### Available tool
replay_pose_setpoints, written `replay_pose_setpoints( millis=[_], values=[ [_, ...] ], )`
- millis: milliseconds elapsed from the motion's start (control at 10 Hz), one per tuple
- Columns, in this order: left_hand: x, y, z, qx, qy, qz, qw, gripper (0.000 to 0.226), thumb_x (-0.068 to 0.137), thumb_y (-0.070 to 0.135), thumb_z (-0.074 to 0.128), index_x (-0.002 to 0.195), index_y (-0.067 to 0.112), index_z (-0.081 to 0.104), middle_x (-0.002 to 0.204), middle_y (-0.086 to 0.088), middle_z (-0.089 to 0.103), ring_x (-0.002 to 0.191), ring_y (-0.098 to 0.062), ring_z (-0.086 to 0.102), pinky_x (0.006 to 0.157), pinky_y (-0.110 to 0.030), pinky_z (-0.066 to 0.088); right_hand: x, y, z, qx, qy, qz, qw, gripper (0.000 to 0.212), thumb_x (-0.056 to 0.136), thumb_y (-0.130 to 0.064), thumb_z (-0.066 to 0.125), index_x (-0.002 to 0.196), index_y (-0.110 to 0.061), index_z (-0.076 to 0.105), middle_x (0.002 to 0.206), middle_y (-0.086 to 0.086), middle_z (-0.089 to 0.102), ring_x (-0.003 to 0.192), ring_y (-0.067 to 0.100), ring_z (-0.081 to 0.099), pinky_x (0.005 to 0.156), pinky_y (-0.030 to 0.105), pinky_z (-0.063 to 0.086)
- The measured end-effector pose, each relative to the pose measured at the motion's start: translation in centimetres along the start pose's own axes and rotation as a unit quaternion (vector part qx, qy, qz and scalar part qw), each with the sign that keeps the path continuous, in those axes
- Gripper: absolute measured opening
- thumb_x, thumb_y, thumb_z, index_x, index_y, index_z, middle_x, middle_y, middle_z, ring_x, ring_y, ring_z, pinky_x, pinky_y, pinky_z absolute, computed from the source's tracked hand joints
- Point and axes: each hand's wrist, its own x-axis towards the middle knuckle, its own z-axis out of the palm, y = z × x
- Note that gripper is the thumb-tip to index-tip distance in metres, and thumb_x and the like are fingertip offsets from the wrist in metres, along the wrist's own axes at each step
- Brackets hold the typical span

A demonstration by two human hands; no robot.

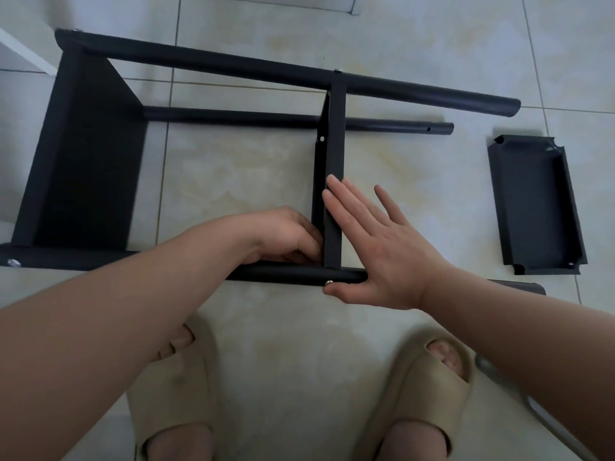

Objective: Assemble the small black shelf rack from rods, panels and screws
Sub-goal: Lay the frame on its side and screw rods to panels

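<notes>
- At the centre of the frame, the rack (86,161) is seen lying on its side on the floor (233,181), partly built.
- The right hand (382,247) is laid flat, fingers (346,206) straight against the middle panel (333,154), thumb just beside a screw (329,282) in the near rod (283,276).
- The left hand (286,236) is curled at that panel's foot; what is held, if anything, cannot be told.
- A loose panel (535,207) is seen at the right, well apart.
</notes>
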Motion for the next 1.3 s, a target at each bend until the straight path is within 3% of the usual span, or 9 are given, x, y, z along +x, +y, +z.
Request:
replay_pose_setpoints(
  millis=[100, 200, 300, 500, 1000, 1300],
  values=[
    [0.09, -0.13, -0.39, -0.061, -0.049, -0.03, 0.996, 0.019, 0.083, -0.007, 0.061, 0.082, 0.006, 0.075, 0.085, -0.017, 0.072, 0.073, -0.022, 0.071, 0.075, -0.028, 0.057, -0.03, -0.03, 0.08, 0.0, 0.006, 0.0, 1.0, 0.111, 0.082, -0.08, 0.037, 0.162, -0.009, 0.006, 0.17, 0.003, -0.005, 0.157, 0.019, -0.004, 0.126, 0.055, 0.009],
    [0.17, -0.09, -0.64, -0.083, -0.108, -0.069, 0.988, 0.033, 0.088, -0.002, 0.057, 0.07, 0.015, 0.079, 0.081, -0.009, 0.074, 0.075, -0.018, 0.073, 0.075, -0.026, 0.057, -0.03, -0.05, 0.11, -0.002, 0.008, 0.001, 1.0, 0.112, 0.082, -0.08, 0.038, 0.162, -0.009, 0.007, 0.17, 0.004, -0.004, 0.157, 0.02, -0.002, 0.125, 0.055, 0.01],
    [0.14, -0.01, -0.74, -0.09, -0.127, -0.093, 0.983, 0.03, 0.092, 0.003, 0.056, 0.077, 0.013, 0.08, 0.084, -0.006, 0.076, 0.076, -0.014, 0.073, 0.066, -0.021, 0.056, -0.02, -0.08, 0.09, -0.003, 0.006, 0.002, 1.0, 0.112, 0.082, -0.081, 0.039, 0.162, -0.009, 0.007, 0.17, 0.003, -0.004, 0.157, 0.02, -0.002, 0.125, 0.055, 0.011],
    [-0.08, 0.09, -0.68, -0.109, -0.116, -0.106, 0.982, 0.017, 0.093, 0.008, 0.058, 0.098, 0.005, 0.074, 0.089, -0.009, 0.075, 0.077, -0.016, 0.072, 0.065, -0.021, 0.056, -0.01, -0.08, 0.11, -0.007, 0.005, 0.004, 1.0, 0.112, 0.081, -0.081, 0.039, 0.162, -0.01, 0.007, 0.171, 0.003, -0.004, 0.157, 0.019, -0.002, 0.125, 0.055, 0.01],
    [0.14, 0.05, -0.38, -0.097, -0.1, -0.085, 0.987, 0.014, 0.091, 0.01, 0.062, 0.095, 0.007, 0.075, 0.095, -0.012, 0.076, 0.081, -0.019, 0.073, 0.075, -0.025, 0.058, 0.0, -0.14, -0.01, -0.008, 0.011, 0.008, 1.0, 0.112, 0.08, -0.08, 0.04, 0.162, -0.01, 0.01, 0.171, 0.003, -0.001, 0.157, 0.019, 0.001, 0.125, 0.056, 0.012],
    [0.01, 0.07, -0.71, -0.092, -0.128, -0.097, 0.983, 0.017, 0.093, 0.01, 0.058, 0.093, 0.01, 0.074, 0.087, -0.007, 0.075, 0.076, -0.016, 0.072, 0.066, -0.022, 0.055, -0.02, -0.18, 0.0, -0.004, 0.009, 0.009, 1.0, 0.112, 0.08, -0.08, 0.039, 0.162, -0.01, 0.01, 0.171, 0.003, -0.001, 0.157, 0.019, 0.0, 0.125, 0.056, 0.012]
  ],
)
